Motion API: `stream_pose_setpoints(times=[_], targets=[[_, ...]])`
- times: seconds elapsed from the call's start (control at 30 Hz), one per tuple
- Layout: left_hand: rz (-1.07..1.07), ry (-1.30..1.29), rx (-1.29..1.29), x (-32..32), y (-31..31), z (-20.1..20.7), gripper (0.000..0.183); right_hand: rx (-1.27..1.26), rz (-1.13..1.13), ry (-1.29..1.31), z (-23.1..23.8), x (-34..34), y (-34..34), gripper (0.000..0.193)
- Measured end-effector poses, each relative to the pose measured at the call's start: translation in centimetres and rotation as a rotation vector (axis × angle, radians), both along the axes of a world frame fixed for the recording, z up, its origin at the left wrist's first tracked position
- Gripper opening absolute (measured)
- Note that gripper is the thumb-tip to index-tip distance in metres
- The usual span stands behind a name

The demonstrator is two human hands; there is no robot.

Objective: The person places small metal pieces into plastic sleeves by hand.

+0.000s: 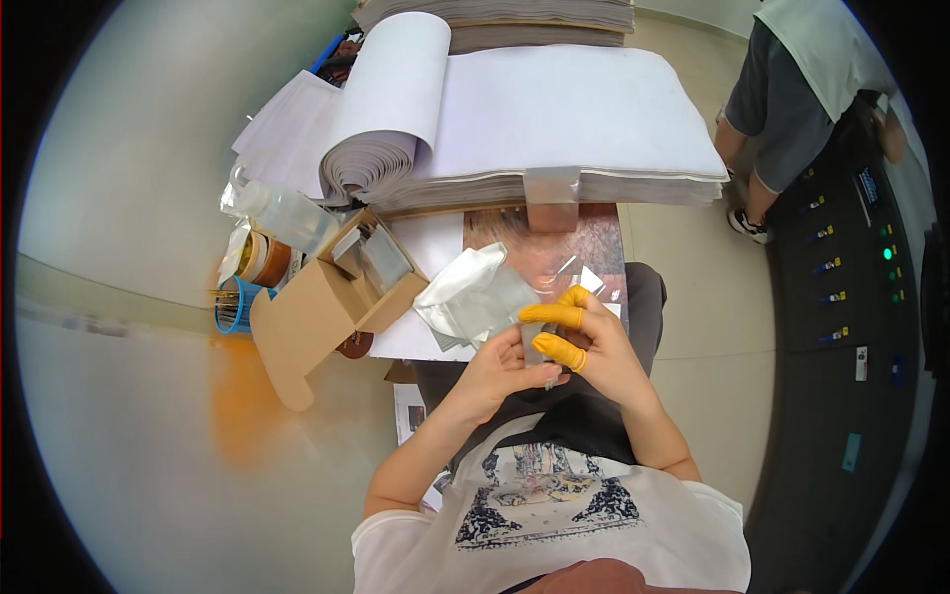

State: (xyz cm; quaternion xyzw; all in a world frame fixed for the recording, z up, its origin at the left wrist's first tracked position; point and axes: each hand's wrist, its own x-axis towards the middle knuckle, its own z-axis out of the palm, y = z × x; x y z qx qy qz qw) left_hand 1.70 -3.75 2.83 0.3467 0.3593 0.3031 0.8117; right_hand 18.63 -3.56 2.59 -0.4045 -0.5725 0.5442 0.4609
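Observation:
My left hand (500, 378) is closed on a small clear plastic bag (534, 344), pinched between thumb and fingers above my lap. What the bag contains, if anything, is too unclear to tell. Beside it, my right hand (602, 346) wears yellow finger cots (560, 351) on the thumb and two fingers. Its thumb and fingers are spread apart around the bag's right side, with nothing visibly gripped. Just beyond both hands, a larger pile of clear plastic bags (480, 297) lies on the table.
An opened cardboard box (315, 302) with flat packets stands left, near a clear bottle (282, 213), tape rolls (262, 259) and a blue holder (234, 305). A thick sheet stack (574, 109) with a rolled part fills the back. At right are a person (792, 89) and a black cabinet (841, 396).

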Motion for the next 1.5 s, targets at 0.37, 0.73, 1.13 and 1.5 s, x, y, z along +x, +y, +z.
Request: stream_pose_setpoints(times=[0.37,0.73,1.13,1.5], targets=[[0.061,-0.141,-0.098,0.1,-0.5,-0.8,0.056,0.017,-0.004,-0.027,-0.3,0.0,0.1,0.036],[0.055,-0.12,-0.031,0.1,-0.6,-1.5,0.058,0.051,0.059,-0.081,-0.5,0.6,0.3,0.034],[0.049,-0.127,-0.037,0.0,-0.6,-1.5,0.06,0.033,0.059,-0.045,-0.1,0.7,0.2,0.032],[0.056,-0.132,-0.097,0.0,-0.4,-1.1,0.057,-0.052,0.019,-0.005,-0.1,0.3,0.2,0.028]])
